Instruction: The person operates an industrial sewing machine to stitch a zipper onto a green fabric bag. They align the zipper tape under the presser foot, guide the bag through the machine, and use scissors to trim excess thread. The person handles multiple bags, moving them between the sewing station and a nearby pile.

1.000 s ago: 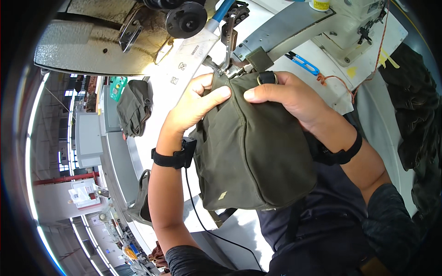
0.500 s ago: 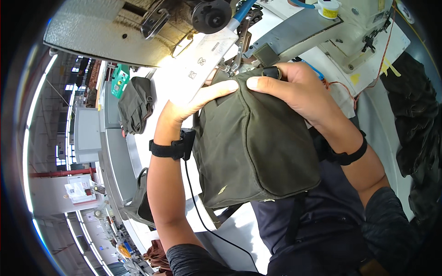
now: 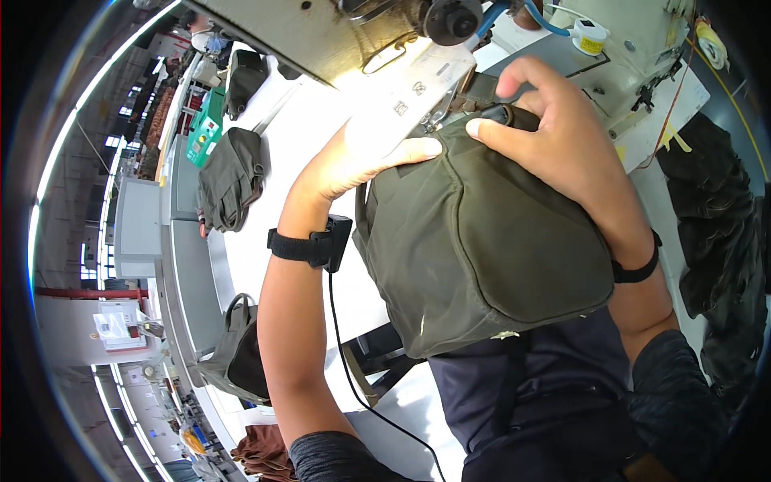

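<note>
An olive-green fabric bag (image 3: 506,249) with a raised seam down its middle hangs in front of me, its far edge under the sewing machine head (image 3: 297,32). My left hand (image 3: 361,165) grips the bag's far left edge, thumb lying on top beside the seam and fingers hidden beneath by the machine's white cover plate. At the far right edge my right hand (image 3: 562,132) holds the bag, thumb pressed near the seam. Its index finger is raised and bent beside a dark strap loop (image 3: 518,116). The needle area is partly hidden by the bag and cover.
More olive bags lie on the white table (image 3: 281,177) at left, one bag (image 3: 231,177) beside a green box (image 3: 206,127). Another bag (image 3: 237,353) sits nearer. Dark fabric (image 3: 711,217) is piled at right. A black cable (image 3: 341,353) runs from my left wrist strap.
The bag has swung, its near end shifting right and upward. My right index finger has lifted off the fabric. The whole view has also shifted.
</note>
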### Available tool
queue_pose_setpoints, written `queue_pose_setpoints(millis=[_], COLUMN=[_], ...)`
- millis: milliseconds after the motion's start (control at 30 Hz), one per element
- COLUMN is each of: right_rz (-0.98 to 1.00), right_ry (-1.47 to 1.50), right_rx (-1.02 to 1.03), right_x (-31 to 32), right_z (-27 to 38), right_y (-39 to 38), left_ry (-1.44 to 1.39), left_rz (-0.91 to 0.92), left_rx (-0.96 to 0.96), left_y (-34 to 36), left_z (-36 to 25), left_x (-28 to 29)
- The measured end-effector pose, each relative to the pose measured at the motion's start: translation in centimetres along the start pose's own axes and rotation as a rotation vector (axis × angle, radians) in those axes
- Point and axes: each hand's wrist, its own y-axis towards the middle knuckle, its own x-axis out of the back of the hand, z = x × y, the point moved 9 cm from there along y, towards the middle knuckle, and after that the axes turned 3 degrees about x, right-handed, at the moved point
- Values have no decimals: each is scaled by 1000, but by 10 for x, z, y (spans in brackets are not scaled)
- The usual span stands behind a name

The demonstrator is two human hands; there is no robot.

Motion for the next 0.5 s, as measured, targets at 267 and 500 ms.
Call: queue_pose_setpoints(millis=[267,500], right_rz=[-43,47], right_ry=[-242,-273], right_rx=[146,330], right_x=[4,-2], right_z=[32,46], right_y=[-6,6], left_ry=[-90,-79], left_rz=[71,-2], left_rx=[135,121], left_y=[2,-5], left_z=[23,0], left_x=[-3,4])
